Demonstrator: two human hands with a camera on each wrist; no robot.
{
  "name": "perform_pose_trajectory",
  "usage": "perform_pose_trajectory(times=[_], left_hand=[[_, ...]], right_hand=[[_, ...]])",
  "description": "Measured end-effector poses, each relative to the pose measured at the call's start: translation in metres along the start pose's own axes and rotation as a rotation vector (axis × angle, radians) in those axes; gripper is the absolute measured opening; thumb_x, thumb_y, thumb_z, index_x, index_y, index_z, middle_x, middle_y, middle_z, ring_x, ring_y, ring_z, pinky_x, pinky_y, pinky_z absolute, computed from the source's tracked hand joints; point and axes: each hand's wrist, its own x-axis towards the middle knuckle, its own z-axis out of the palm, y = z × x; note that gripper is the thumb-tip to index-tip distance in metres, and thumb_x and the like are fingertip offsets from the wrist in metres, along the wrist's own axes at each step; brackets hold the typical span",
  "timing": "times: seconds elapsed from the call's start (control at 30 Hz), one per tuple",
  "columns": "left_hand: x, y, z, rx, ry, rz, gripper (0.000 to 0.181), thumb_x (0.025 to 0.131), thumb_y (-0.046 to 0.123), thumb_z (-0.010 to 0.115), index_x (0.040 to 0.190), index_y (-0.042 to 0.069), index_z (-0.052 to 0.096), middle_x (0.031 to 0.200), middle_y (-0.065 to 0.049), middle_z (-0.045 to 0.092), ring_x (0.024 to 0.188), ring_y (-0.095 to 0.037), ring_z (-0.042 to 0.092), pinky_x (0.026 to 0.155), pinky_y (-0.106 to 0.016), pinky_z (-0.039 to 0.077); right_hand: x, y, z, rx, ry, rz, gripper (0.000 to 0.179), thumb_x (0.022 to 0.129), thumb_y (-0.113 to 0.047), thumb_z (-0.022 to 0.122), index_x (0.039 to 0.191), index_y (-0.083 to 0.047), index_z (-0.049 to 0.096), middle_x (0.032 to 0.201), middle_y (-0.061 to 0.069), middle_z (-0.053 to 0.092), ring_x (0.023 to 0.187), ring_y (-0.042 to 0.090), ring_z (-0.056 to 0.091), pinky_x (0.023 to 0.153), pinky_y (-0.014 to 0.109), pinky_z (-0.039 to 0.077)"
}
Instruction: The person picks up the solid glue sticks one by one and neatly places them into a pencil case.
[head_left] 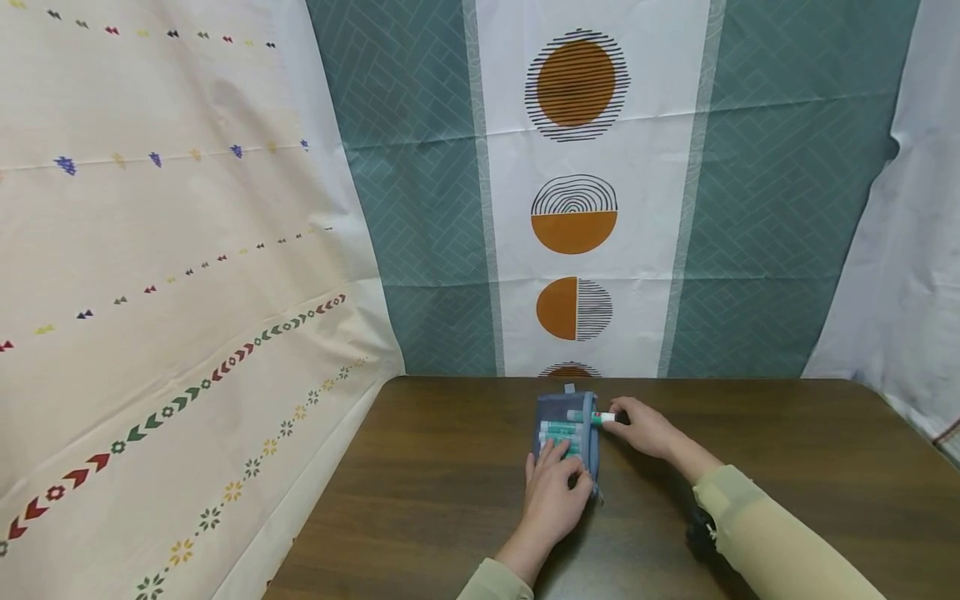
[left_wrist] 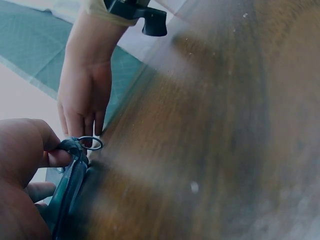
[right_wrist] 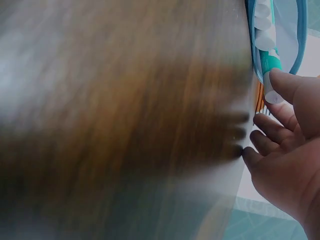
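Note:
A blue zip pouch [head_left: 550,408] with a see-through front lies near the table's far edge, its zipper side facing right and unzipped. Several green-and-white tubes that look like glue sticks [head_left: 558,427] show inside it. My left hand [head_left: 553,497] lies over the lower part of the pouch. In the left wrist view its thumb and finger pinch the pouch's edge beside a zipper ring [left_wrist: 93,143]. Between thumb and fingertips my right hand [head_left: 645,427] pinches the white end of one glue stick [right_wrist: 271,82], which lies partly inside the pouch opening. Its other fingers are spread loosely.
Both hands work over a dark brown wooden table [head_left: 420,483]. Behind it hangs a green and white curtain [head_left: 517,250] with orange circles. A cream patterned cloth [head_left: 187,333] hangs along the left side. A black device [head_left: 701,533] sits at the right wrist.

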Motion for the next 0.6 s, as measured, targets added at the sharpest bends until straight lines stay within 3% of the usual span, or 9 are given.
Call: perform_pose_trajectory(times=[0.23, 0.43, 0.6], left_hand=[[0.000, -0.001, 0.001, -0.008, 0.013, 0.012, 0.019, 0.096, 0.019, 0.067, 0.077, 0.022, 0.070, 0.154, -0.016, 0.064, 0.155, -0.047, 0.044, 0.123, -0.079, 0.021], [0.000, -0.001, 0.000, -0.010, 0.005, 0.007, 0.020, 0.098, 0.020, 0.068, 0.078, 0.023, 0.070, 0.155, -0.015, 0.064, 0.156, -0.046, 0.044, 0.123, -0.079, 0.021], [0.001, 0.000, 0.000, -0.009, -0.005, -0.002, 0.021, 0.098, 0.019, 0.067, 0.078, 0.022, 0.070, 0.156, -0.015, 0.063, 0.156, -0.045, 0.044, 0.124, -0.079, 0.020]], right_hand=[[0.025, 0.035, 0.021, -0.011, 0.064, -0.130, 0.042, 0.106, -0.046, 0.073, 0.115, -0.005, 0.071, 0.122, 0.022, 0.070, 0.112, 0.038, 0.066, 0.097, 0.056, 0.055], [0.031, 0.033, 0.030, -0.036, 0.091, -0.122, 0.040, 0.104, -0.044, 0.075, 0.116, -0.006, 0.074, 0.124, 0.022, 0.071, 0.118, 0.043, 0.067, 0.099, 0.064, 0.054], [0.029, 0.025, 0.027, -0.043, 0.094, -0.132, 0.046, 0.105, -0.043, 0.075, 0.120, 0.001, 0.074, 0.125, 0.026, 0.070, 0.119, 0.047, 0.066, 0.100, 0.063, 0.054]])
